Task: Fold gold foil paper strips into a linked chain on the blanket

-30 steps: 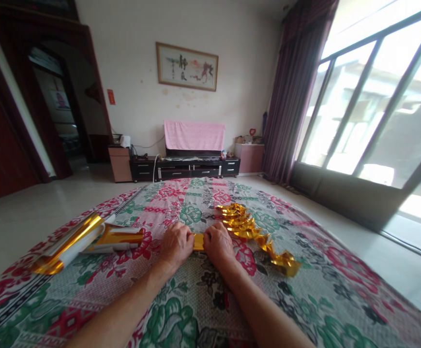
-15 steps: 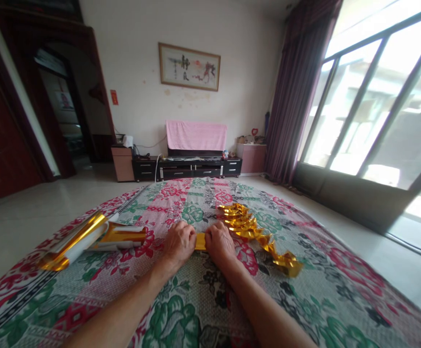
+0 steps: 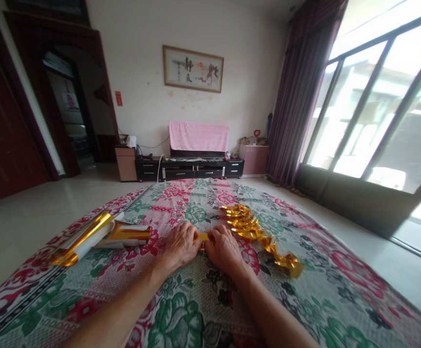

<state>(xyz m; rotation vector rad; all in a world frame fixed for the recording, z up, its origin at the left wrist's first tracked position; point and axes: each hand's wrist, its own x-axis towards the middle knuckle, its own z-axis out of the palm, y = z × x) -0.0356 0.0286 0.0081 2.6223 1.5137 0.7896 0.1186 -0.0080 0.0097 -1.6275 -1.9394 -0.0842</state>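
My left hand and my right hand rest side by side on a flowered cloth, knuckles up and fingers curled. Between them they pinch a small folded piece of gold foil paper; only a narrow strip of it shows. Just beyond my right hand a row of folded gold foil pieces runs from the cloth's middle toward the right. To the left lies a loose stack of gold foil sheets with white backing.
The cloth covers a low wide surface, with pale tiled floor around it. A dark TV cabinet with a pink cloth draped over it stands at the far wall. Tall windows and a purple curtain are on the right; a dark doorway is on the left.
My hands have drawn closer together, so less of the gold paper shows between them. The view has shifted slightly leftward.
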